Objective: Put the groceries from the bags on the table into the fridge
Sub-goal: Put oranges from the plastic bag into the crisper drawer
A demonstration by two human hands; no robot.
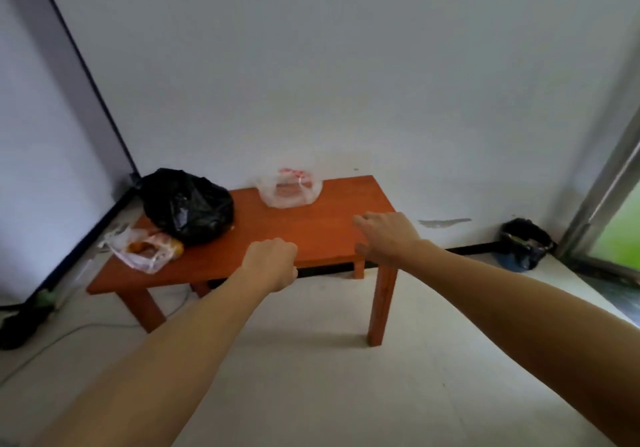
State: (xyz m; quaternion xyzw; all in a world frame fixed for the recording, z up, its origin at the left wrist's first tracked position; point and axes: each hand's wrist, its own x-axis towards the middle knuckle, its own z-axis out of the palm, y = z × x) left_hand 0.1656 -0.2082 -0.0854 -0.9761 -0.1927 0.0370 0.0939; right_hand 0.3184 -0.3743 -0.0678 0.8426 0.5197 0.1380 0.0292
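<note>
- Both arms are reaching toward the tabletop (311,231). Judging by this, the opening step, choosing a bag to unload, is only beginning, and nothing is being carried.
- The left grip (270,264) is hovering over the near edge, fingers curled in on nothing. The right grip (384,238) is hanging over the 3 o'clock side, fingers loose and empty.
- Three bags are sitting on the tabletop: a black bag (187,204) at 10 o'clock, a clear bag (145,252) with orange items at 8 o'clock, and a white bag (289,190) at 12 o'clock.
- The white bag is standing upright, handles pointing up, with its long axis running 9-to-3. The clear bag is lying slumped, its long axis running roughly the same way.
- The next move is probably calling for a longer reach and a pinch on both handle loops, keeping the contents from spilling.
</note>
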